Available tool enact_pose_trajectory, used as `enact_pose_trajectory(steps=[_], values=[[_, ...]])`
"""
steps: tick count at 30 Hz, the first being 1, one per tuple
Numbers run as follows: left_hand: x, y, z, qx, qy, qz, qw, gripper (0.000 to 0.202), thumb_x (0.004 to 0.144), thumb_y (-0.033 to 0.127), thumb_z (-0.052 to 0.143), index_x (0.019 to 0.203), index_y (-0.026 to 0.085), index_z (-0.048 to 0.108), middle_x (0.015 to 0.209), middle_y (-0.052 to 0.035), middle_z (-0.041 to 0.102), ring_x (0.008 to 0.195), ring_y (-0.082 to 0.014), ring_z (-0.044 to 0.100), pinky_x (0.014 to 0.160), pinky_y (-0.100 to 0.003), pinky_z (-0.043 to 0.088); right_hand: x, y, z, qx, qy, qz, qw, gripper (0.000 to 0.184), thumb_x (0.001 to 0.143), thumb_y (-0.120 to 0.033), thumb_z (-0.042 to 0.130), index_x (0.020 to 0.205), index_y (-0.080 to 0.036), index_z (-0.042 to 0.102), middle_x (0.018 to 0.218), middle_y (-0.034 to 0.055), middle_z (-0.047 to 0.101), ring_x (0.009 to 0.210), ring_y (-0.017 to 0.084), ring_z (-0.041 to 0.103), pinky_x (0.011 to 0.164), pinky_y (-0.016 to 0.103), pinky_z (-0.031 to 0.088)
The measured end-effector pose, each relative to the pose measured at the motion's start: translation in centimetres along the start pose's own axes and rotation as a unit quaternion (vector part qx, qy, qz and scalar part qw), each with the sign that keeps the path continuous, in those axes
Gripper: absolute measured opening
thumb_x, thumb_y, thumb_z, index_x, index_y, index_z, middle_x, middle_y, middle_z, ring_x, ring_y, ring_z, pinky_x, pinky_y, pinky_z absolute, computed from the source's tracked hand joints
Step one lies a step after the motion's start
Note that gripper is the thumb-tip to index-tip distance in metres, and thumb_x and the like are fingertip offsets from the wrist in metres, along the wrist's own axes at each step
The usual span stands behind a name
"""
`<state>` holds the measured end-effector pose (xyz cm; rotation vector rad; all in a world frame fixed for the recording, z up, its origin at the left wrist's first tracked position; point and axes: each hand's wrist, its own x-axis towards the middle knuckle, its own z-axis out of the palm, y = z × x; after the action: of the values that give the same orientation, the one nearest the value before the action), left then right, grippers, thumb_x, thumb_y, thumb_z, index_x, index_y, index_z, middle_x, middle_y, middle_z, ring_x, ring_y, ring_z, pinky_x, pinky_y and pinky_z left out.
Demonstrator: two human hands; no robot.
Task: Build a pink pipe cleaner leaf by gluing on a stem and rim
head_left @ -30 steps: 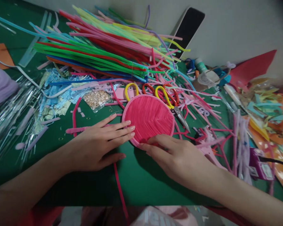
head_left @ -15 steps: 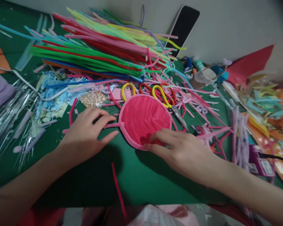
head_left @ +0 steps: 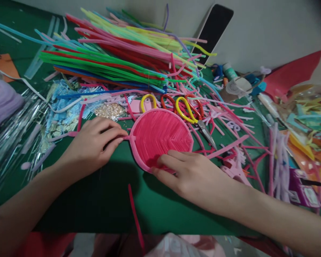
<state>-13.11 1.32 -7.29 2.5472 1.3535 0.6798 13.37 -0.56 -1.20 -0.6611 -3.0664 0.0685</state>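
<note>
A round pink woven disc (head_left: 162,135) made of fuzzy craft stems lies on the green table (head_left: 109,200). My left hand (head_left: 92,146) is curled, its fingertips pinching a light pink stem (head_left: 69,134) where it meets the disc's left rim. My right hand (head_left: 188,173) lies on the disc's near edge, fingers stretched out flat and pressing it down.
A big heap of coloured stems (head_left: 117,53) fills the back. Scissors with yellow and red handles (head_left: 188,110) lie behind the disc. A phone (head_left: 215,26) leans on the wall. Paper scraps (head_left: 307,121) crowd the right; a loose dark pink stem (head_left: 135,214) lies near me.
My left hand went from lying flat beside the disc to curling and pinching the light pink stem at its left rim. The disc shifted slightly left. My right hand stayed on its near edge.
</note>
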Motion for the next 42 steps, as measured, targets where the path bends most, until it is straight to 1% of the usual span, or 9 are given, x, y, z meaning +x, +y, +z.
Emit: enact_pose_trajectory(steps=[4, 7, 11, 19, 24, 29, 32, 36, 42], values=[[-0.2, 0.9, -0.5, -0.035, -0.01, 0.059, 0.998, 0.021, 0.09, 0.018, 0.056, 0.104, 0.028, 0.068, 0.111, -0.0062, 0.067, 0.106, -0.0267, 0.058, 0.091, -0.048, 0.043, 0.3, -0.2, 0.2, 0.002, -0.006, -0.009, 1.0, 0.014, 0.091, -0.015, 0.061, 0.099, -0.015, 0.072, 0.09, 0.0072, 0.069, 0.07, 0.02, 0.058, 0.053, 0.031, 0.039], [-0.2, 1.5, -0.6, -0.084, -0.029, 0.107, 0.99, 0.022, 0.086, 0.014, 0.059, 0.1, 0.026, 0.069, 0.11, -0.0033, 0.069, 0.106, -0.0239, 0.059, 0.093, -0.044, 0.043, 0.1, -0.2, 0.3, -0.001, -0.009, -0.007, 1.0, 0.014, 0.09, -0.015, 0.061, 0.099, -0.016, 0.072, 0.09, 0.0071, 0.068, 0.07, 0.019, 0.058, 0.053, 0.03, 0.039], [-0.3, 1.8, -0.4, -0.119, -0.045, 0.136, 0.983, 0.025, 0.084, 0.012, 0.06, 0.103, 0.025, 0.069, 0.11, -0.0028, 0.07, 0.109, -0.0221, 0.061, 0.095, -0.042, 0.044, 0.0, -0.1, 0.4, -0.01, -0.008, -0.007, 1.0, 0.016, 0.092, -0.016, 0.058, 0.103, -0.016, 0.071, 0.091, 0.008, 0.069, 0.07, 0.019, 0.059, 0.052, 0.03, 0.04], [-0.3, 1.8, -0.3, -0.134, -0.056, 0.137, 0.98, 0.021, 0.084, 0.013, 0.061, 0.1, 0.024, 0.069, 0.107, -0.0033, 0.07, 0.106, -0.021, 0.062, 0.097, -0.041, 0.044, -1.6, 0.6, -0.2, 0.022, -0.004, 0.01, 1.0, 0.027, 0.099, -0.014, 0.042, 0.112, -0.013, 0.065, 0.097, 0.0101, 0.07, 0.078, 0.02, 0.066, 0.062, 0.031, 0.052], [-0.2, 1.9, -0.3, -0.135, -0.073, 0.125, 0.98, 0.022, 0.084, 0.014, 0.061, 0.101, 0.026, 0.069, 0.106, -0.0029, 0.07, 0.105, -0.0212, 0.062, 0.096, -0.042, 0.044, -3.4, 1.0, -0.1, 0.027, 0.018, 0.015, 0.999, 0.03, 0.1, -0.012, 0.037, 0.11, -0.015, 0.065, 0.095, 0.0085, 0.07, 0.075, 0.019, 0.066, 0.063, 0.031, 0.052], [-0.2, 2.3, -0.5, -0.152, -0.056, 0.12, 0.98, 0.027, 0.083, 0.014, 0.06, 0.107, 0.025, 0.066, 0.108, -0.0034, 0.071, 0.106, -0.0209, 0.063, 0.097, -0.041, 0.046, -2.9, 1.2, -0.1, 0.016, 0.024, 0.0, 1.0, 0.033, 0.1, -0.013, 0.037, 0.102, -0.016, 0.069, 0.092, 0.0083, 0.07, 0.074, 0.02, 0.063, 0.061, 0.031, 0.05], [-0.3, 2.7, -0.4, -0.146, -0.048, 0.152, 0.976, 0.03, 0.084, 0.013, 0.059, 0.11, 0.025, 0.065, 0.118, -0.0028, 0.072, 0.119, -0.0214, 0.06, 0.107, -0.042, 0.041, -2.3, 1.4, -0.1, 0.003, 0.033, -0.013, 0.999, 0.029, 0.099, -0.013, 0.042, 0.096, -0.016, 0.071, 0.09, 0.0093, 0.07, 0.074, 0.021, 0.06, 0.06, 0.032, 0.048], [-0.6, 3.0, -0.2, -0.117, -0.089, 0.194, 0.97, 0.027, 0.087, 0.017, 0.059, 0.113, 0.023, 0.067, 0.131, -0.0034, 0.067, 0.138, -0.0245, 0.046, 0.118, -0.047, 0.029, -2.1, 1.6, -0.1, -0.01, 0.037, -0.016, 0.999, 0.024, 0.097, -0.014, 0.048, 0.097, -0.016, 0.072, 0.089, 0.0096, 0.069, 0.074, 0.021, 0.058, 0.06, 0.033, 0.045], [-0.7, 2.9, 0.1, -0.097, -0.119, 0.208, 0.966, 0.024, 0.09, 0.021, 0.058, 0.112, 0.022, 0.068, 0.132, -0.0018, 0.067, 0.144, -0.0252, 0.037, 0.122, -0.05, 0.02, -2.3, 1.6, 0.1, -0.008, 0.023, -0.014, 1.0, 0.024, 0.097, -0.015, 0.049, 0.099, -0.017, 0.073, 0.088, 0.009, 0.068, 0.074, 0.02, 0.055, 0.059, 0.032, 0.041]])
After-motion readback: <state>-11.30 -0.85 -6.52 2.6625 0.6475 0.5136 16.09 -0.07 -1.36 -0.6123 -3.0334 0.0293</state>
